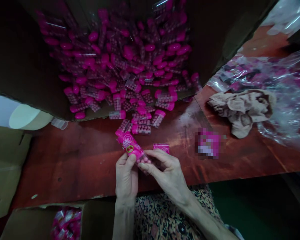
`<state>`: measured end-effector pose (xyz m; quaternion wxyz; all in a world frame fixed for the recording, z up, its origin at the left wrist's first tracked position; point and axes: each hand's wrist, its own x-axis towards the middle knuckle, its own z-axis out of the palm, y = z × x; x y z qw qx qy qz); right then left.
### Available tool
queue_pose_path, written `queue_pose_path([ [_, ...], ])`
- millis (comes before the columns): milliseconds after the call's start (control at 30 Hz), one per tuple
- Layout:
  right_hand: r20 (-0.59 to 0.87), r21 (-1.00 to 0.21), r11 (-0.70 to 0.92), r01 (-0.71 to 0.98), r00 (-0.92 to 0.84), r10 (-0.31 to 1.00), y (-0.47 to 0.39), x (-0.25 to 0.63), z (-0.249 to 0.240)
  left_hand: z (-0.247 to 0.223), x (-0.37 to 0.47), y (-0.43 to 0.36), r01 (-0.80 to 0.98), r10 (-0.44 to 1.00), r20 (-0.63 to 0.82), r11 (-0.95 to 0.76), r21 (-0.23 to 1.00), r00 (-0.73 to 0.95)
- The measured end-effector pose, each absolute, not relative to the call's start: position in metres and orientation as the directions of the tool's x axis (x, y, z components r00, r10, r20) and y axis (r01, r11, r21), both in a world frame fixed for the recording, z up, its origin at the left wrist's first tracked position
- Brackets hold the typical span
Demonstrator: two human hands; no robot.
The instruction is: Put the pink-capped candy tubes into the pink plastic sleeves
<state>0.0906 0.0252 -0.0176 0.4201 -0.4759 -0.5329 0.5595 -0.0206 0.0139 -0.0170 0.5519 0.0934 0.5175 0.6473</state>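
"Head view: what lies widest before us?"

"Our red-brown table [77, 166], with a big dark box [212, 30] open towards us. Pink-capped tubes [130, 80] heap up inside it and spill over the near edge."

"And to our right?"

"Clear plastic bags [282, 96] with pink contents, then a crumpled cloth [245, 106] beside them. At lower left, a smaller box [27, 221] holds pink packets [67, 221]."

"How are our hands set?"

"Both reach up from the near edge, close together. Our left hand [127, 173] is nearly upright, thumb pressed on the printed pink wrapper [131, 146]. Our right hand [168, 175] slants in from the right, wrist bent, pinching the lower end of the clear tube [145, 159] between thumb and fingers."

"So where is that tube?"

"Tilted over the table between our hands, partly inside the wrapper, pink balls showing at its lower end. Just beyond our right fingers lies a small printed piece [162, 147]; a pink packet [208, 143], farther right, is too pixelated to read."
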Motion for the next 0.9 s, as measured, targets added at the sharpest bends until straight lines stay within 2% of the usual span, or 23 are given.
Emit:
queue_pose_path([
  [100,-0.098,-0.985,-0.054,0.165,-0.275,0.956,0.024,0.087,-0.012,-0.016,-0.023,0.016,-0.658,0.739,-0.491,0.087,0.748,-0.461],
  [200,-0.187,-0.970,-0.121,0.212,-0.328,0.926,0.021,0.086,-0.008,-0.015,-0.025,0.016,-0.649,0.753,-0.479,0.092,0.755,-0.451],
  [433,-0.211,-0.961,-0.159,0.226,-0.233,0.949,0.010,0.084,-0.006,-0.011,-0.015,0.009,-0.622,0.750,-0.487,0.131,0.772,-0.446],
  [533,-0.224,-0.970,-0.187,0.154,-0.272,0.936,0.012,0.085,-0.008,-0.010,-0.016,0.006,-0.630,0.759,-0.479,0.118,0.768,-0.441],
  [700,-0.310,-0.931,-0.360,-0.060,-0.389,0.867,0.017,0.084,-0.009,-0.006,-0.024,0.005,-0.622,0.776,-0.459,0.112,0.775,-0.433],
  [900,-0.321,-0.941,-0.338,-0.021,-0.267,0.909,0.009,0.079,-0.007,-0.006,-0.016,0.004,-0.614,0.748,-0.491,0.143,0.776,-0.446],
])
